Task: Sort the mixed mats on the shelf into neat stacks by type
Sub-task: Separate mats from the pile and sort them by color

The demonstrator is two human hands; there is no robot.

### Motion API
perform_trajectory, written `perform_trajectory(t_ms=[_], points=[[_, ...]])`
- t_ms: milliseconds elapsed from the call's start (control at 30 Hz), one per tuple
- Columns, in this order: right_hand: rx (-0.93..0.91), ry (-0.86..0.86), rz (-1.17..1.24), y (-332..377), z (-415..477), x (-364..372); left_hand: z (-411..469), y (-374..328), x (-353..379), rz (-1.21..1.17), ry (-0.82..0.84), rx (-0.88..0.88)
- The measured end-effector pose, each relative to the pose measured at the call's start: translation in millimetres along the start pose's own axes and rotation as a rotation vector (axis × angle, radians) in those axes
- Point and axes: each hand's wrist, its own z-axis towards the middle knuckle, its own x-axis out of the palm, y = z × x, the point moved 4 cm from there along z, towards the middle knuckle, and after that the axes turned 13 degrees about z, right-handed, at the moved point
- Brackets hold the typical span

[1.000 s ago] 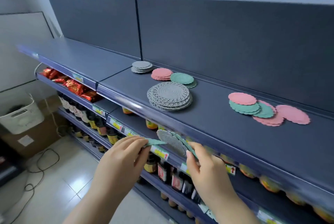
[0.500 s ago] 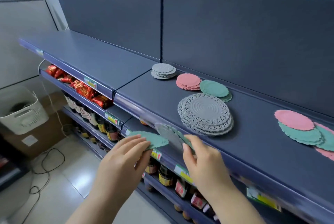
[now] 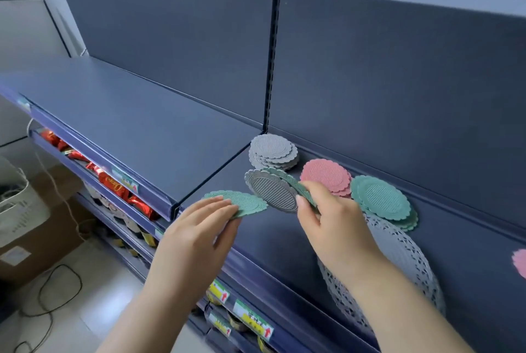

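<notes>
My left hand (image 3: 196, 236) pinches a single green scalloped mat (image 3: 242, 204) above the front of the dark shelf (image 3: 136, 122). My right hand (image 3: 333, 224) grips a small fan of mats (image 3: 273, 190), a grey one facing me with green ones behind it. On the shelf behind them lie a grey stack (image 3: 273, 150), a pink stack (image 3: 327, 176) and a green stack (image 3: 384, 201). A stack of large grey lace mats (image 3: 407, 261) lies partly hidden under my right forearm.
A pink mat edge (image 3: 520, 263) shows at the far right. Lower shelves hold red snack packs (image 3: 111, 184) and jars behind price tags (image 3: 253, 321). A white basket (image 3: 14, 204), a cardboard box (image 3: 37, 244) and cables (image 3: 57, 290) are on the floor to the left.
Both hands have risen from below the shelf edge to above the shelf. The left hand has drawn the green mat away from the fan. The view has moved closer and leftward.
</notes>
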Motion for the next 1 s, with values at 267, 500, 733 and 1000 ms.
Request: perform_trajectory(t_ms=[267, 500, 733, 1000], points=[[0.187, -0.128, -0.248, -17.9, 74.6, 37.0, 61.6, 83.6, 51.9, -0.122, 0.007, 0.101], [0.489, -0.031, -0.395, -60.7, 122.7, 112.8, 114.3, 148.1, 83.6, -0.248, 0.103, 0.26], [0.685, -0.192, -0.18, -47.3, 100.6, 115.3, 151.4, 154.9, 104.6, -0.361, 0.177, 0.402], [0.857, -0.623, -0.166, -19.4, 23.9, 50.3, 182.8, 63.3, 105.0, -0.514, 0.189, 0.683]])
